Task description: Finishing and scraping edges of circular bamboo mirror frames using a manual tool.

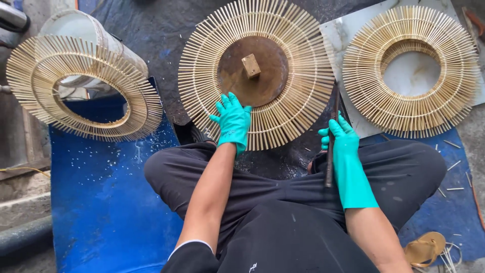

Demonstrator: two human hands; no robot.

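The left hand (232, 120) lies flat and open on the round ring of thin bamboo sticks (257, 73), while the right hand (342, 136), just beside it, grips a long dark tool (332, 151) pointing away.

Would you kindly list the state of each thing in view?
Middle bamboo ring: flat, brown disc with wooden block on it.
Right bamboo ring: flat on pale slab.
Left bamboo ring: propped, tilted.
Left hand: gloved, pressing middle ring.
Right hand: gloved, gripping dark tool.
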